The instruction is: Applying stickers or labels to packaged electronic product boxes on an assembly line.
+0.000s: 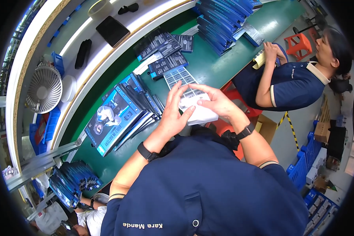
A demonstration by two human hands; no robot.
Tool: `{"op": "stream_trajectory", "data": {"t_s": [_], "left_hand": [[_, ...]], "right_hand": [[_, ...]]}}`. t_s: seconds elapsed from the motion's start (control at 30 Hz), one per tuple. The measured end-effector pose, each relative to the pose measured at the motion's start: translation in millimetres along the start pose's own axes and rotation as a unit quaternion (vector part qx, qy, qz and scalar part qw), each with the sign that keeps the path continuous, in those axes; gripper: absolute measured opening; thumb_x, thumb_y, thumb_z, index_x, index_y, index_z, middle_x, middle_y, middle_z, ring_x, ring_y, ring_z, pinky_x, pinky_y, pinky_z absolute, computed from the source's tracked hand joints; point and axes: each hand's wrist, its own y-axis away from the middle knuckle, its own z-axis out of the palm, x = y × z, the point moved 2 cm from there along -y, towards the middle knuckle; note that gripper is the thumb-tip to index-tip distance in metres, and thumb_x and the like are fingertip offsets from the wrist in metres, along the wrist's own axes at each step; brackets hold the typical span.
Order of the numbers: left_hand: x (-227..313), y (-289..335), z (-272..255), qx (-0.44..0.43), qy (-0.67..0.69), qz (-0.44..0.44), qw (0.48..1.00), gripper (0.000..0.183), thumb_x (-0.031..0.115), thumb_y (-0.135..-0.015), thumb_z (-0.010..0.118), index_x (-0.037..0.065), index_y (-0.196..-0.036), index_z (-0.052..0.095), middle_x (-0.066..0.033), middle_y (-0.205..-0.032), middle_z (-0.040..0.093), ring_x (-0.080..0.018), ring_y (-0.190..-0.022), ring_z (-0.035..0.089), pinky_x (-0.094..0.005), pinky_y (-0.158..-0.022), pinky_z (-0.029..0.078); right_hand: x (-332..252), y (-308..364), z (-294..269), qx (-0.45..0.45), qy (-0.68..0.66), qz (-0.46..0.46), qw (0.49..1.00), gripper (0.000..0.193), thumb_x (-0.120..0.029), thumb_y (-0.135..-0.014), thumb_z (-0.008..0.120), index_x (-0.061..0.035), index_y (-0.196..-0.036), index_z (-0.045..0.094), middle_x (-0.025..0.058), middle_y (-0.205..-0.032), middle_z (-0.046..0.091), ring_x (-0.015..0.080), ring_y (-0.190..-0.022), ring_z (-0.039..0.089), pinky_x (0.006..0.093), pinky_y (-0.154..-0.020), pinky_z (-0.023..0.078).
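Observation:
A small white box point(203, 116) is between my two hands, close to my body at the near edge of the green table. My left hand point(174, 112) is on its left side, the thumb over its upper face and the fingers stretched out. From the right, my right hand point(221, 103) lies along it with the thumb on top and the fingers arched toward my left fingertips. The box's underside is hidden. Just beyond my fingers lies a sheet of printed labels point(178, 77), partly covered by my hands.
Blue printed boxes point(116, 118) are stacked left on the green table point(220, 67), with dark blue boxes point(167, 64) and tall stacks point(220, 23) beyond. A shelf holds a fan point(44, 87) and black tablet point(112, 31). A co-worker point(291, 82) sits right; another person point(91, 216) is lower left.

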Motion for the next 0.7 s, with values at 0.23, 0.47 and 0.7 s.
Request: {"op": "stream_trajectory", "data": {"t_s": [0.23,0.47,0.7], "left_hand": [[42.3,-24.0,-39.9,0.140,0.137,0.158,0.968,0.077,0.037,-0.091,0.057,0.004,-0.152,0.024,-0.0198,-0.160,0.008,-0.0336,-0.149,0.013,-0.0492,-0.119,0.020],[65.6,-1.2,-31.3,0.075,0.303,0.032,0.950,0.104,0.020,-0.082,0.077,0.011,-0.157,0.006,-0.0228,-0.158,0.011,-0.0371,-0.144,0.027,-0.0489,-0.107,0.043],[99.9,-8.2,-59.3,0.151,-0.114,0.278,0.942,0.080,0.024,-0.069,0.089,0.011,-0.136,0.046,-0.0226,-0.149,0.032,-0.0394,-0.138,0.036,-0.0487,-0.107,0.039]], "right_hand": [[-72.9,8.1,16.8,-0.032,-0.123,-0.128,0.984,0.063,-0.008,-0.091,0.066,-0.0021,-0.148,0.039,0.0104,-0.136,0.056,0.0162,-0.120,0.056,0.0307,-0.103,0.044],[-118.4,32.4,24.7,-0.029,-0.113,-0.238,0.964,0.078,-0.005,-0.087,0.068,-0.0027,-0.153,0.027,0.0117,-0.134,0.056,0.0192,-0.123,0.054,0.0341,-0.108,0.040],[-131.3,59.0,44.6,-0.057,-0.060,-0.225,0.971,0.073,0.013,-0.085,0.048,-0.0034,-0.153,0.029,0.0119,-0.142,0.048,0.0182,-0.129,0.049,0.0338,-0.108,0.041]]}}
